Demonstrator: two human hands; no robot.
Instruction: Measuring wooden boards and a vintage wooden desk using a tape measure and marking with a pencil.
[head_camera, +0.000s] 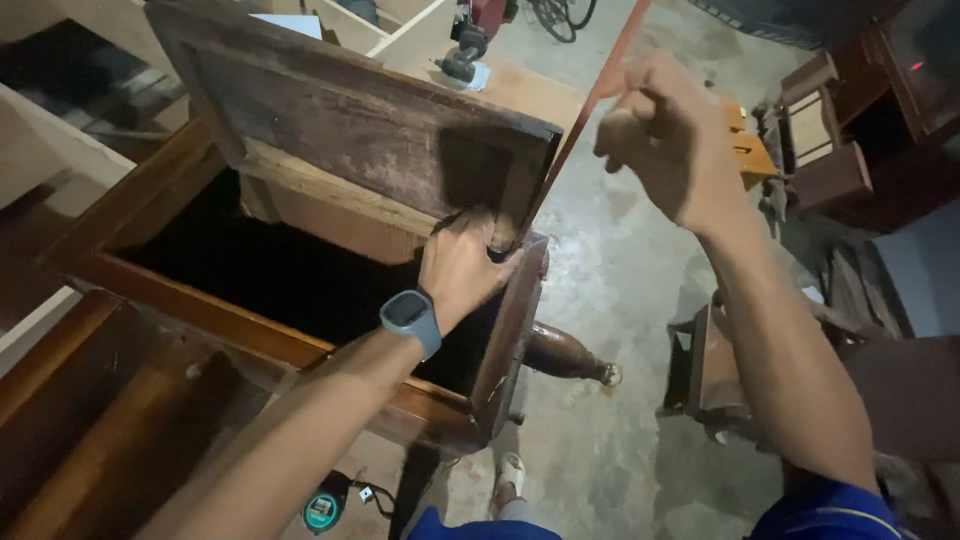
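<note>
My left hand (462, 264), with a grey smartwatch (411, 318) on the wrist, presses against the lower corner of a worn dark wooden panel (330, 120) that is tilted up over an open wooden cabinet frame (190, 300). My right hand (665, 140) is raised to the right of the panel and is shut on a thin reddish strip (590, 105). The strip runs diagonally from the top of the view down to the panel's corner by my left fingers. A turned wooden leg (565, 355) sticks out sideways from the cabinet below my left hand.
A round tape measure (323, 510) lies on the concrete floor (620, 290) near my foot (510, 475). Dark wooden furniture parts (830, 150) stand at the right. Pale wooden boards (410, 35) and a power tool (465, 55) sit behind the panel.
</note>
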